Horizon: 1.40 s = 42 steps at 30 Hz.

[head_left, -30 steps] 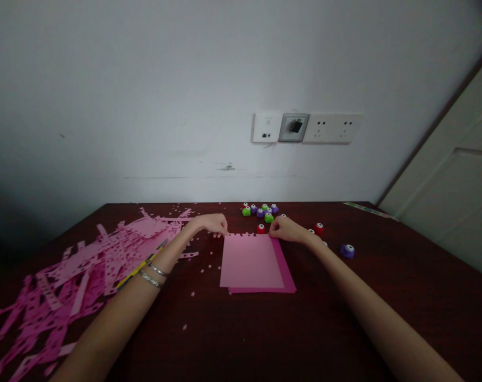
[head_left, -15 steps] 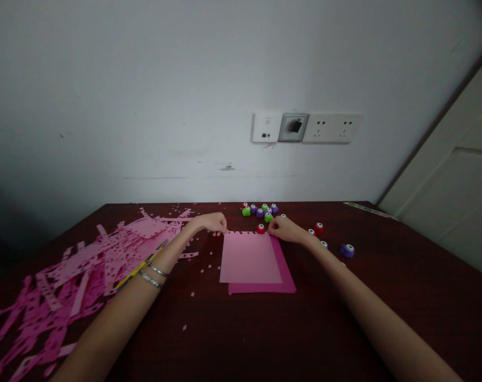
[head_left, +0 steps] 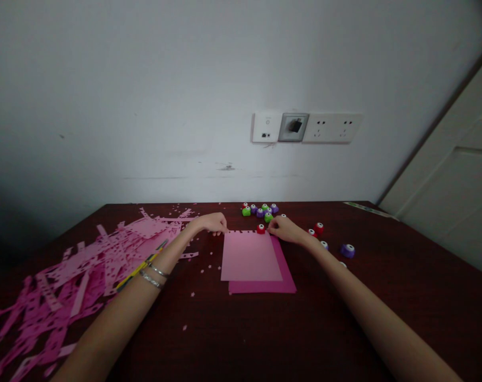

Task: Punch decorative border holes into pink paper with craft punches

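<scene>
A light pink sheet of paper (head_left: 251, 257) lies over a darker pink sheet (head_left: 260, 287), which shows along the right and near edges. Punched notches run along the light sheet's far edge. My left hand (head_left: 214, 223) pinches that sheet's far left corner. At the far right corner, my right hand (head_left: 284, 229) is closed with its fingertips on the paper's edge. A small red craft punch (head_left: 260, 229) with a white top sits on the far edge between my hands, close to the right fingertips.
Pink punched paper strips (head_left: 105, 260) are heaped at the left, beside a yellow pencil-like stick (head_left: 135, 271). Several punches (head_left: 260, 212) cluster behind the paper. More, including a purple punch (head_left: 347, 250), lie right. A ruler-like strip (head_left: 370, 210) rests at the far right.
The light pink sheet's near edge has shifted slightly away from me and to the right. Both hands stay almost in place.
</scene>
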Available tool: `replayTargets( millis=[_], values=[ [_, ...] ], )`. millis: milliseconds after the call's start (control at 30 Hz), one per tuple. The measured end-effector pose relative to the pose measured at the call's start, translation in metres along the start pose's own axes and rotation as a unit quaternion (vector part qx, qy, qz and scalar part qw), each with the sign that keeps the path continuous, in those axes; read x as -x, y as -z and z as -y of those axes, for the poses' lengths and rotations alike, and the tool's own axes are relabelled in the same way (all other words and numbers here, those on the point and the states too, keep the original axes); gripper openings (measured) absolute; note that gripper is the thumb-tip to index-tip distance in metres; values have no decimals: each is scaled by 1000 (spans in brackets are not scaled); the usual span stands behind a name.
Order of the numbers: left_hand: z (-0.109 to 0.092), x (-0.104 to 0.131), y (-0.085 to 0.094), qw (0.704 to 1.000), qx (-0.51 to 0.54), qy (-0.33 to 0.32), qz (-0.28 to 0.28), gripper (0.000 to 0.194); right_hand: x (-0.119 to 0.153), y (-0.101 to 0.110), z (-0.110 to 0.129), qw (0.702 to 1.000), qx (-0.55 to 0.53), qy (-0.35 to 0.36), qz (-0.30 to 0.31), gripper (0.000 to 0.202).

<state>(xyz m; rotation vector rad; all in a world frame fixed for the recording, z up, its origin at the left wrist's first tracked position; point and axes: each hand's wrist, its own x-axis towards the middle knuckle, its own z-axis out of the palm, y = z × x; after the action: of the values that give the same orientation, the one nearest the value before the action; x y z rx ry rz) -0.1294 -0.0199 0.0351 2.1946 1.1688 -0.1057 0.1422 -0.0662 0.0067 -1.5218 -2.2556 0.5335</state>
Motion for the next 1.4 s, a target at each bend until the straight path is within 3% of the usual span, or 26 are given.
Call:
replayTargets(
  millis=[433,600,700,800,900,1067,1233,1400],
  values=[
    [0,0,1,1000,-18,14,-14,22,0,1,0,1000,-4,-12,-3,12],
    [-7,-4,4,978,-89,29,-184,32,1,10,3,997,-25,-49,-61,12],
    [-23,-9,-1,975,-54,4,-214,35,2,14,11,988,-110,-101,-26,18],
    [-43,-19,-9,986,31,-19,-161,38,3,14,20,961,-228,-150,39,23],
    [-58,-31,-13,989,125,10,-82,34,4,14,27,932,-299,-196,65,26],
    [-66,-48,-6,973,228,15,17,26,5,19,31,892,-370,-224,133,26],
    [-65,-61,-3,965,240,-5,110,23,3,22,31,874,-380,-237,186,29],
    [-63,-70,-2,965,201,-11,168,29,-5,19,19,853,-406,-245,218,28]
  ],
)
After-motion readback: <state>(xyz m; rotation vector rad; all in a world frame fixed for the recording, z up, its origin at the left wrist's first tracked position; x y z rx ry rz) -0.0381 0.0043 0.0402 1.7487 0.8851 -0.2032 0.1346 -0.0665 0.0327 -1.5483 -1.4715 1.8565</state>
